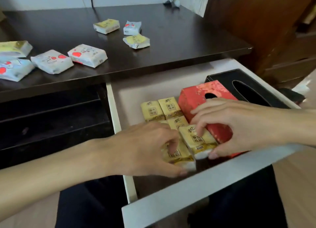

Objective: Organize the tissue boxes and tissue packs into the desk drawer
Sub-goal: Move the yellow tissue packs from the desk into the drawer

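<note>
Head view: my left grip (150,147) hides part of the yellow tissue pack (177,156) it pinches at the drawer (196,191) front. My right grip (239,125) pinches a second yellow pack (198,140) just beside it, against the red tissue box (196,97). Loose packs (87,55) lie on the counter (171,44), one cut off at the left edge.
</note>
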